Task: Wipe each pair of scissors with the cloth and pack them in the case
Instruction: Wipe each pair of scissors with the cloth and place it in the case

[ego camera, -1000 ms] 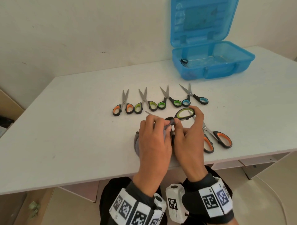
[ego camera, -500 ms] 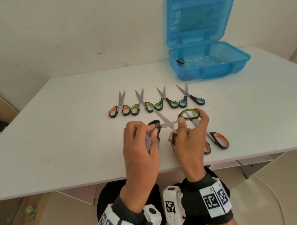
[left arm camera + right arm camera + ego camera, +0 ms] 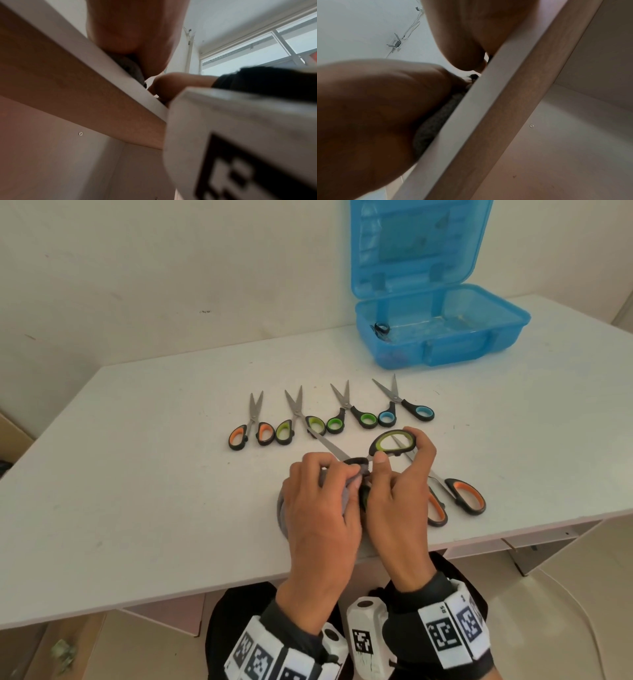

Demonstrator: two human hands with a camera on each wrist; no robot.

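My right hand [image 3: 399, 474] grips a large pair of scissors with green-lined black handles [image 3: 394, 444] near the table's front edge; one blade [image 3: 329, 444] points up and to the left. My left hand [image 3: 325, 487] pinches a grey cloth [image 3: 347, 493] round the scissors near the pivot. The cloth [image 3: 436, 119] also shows at the table edge in the right wrist view. A row of several small scissors [image 3: 329, 414] lies further back. A large orange-handled pair [image 3: 459, 494] lies right of my right hand. The open blue case [image 3: 442, 337] stands at the back right.
The white table [image 3: 137, 474] runs to a wall behind; its front edge is just under my wrists. A small dark object [image 3: 381, 329] lies in the case's left corner. The case's lid [image 3: 411, 244] stands upright against the wall. Both wrist views look up from below the table edge.
My left hand with the cloth has slid back along the blade toward the pivot, close to my right hand. More of the blade tip is bare now. The right hand holds the handles about as before.
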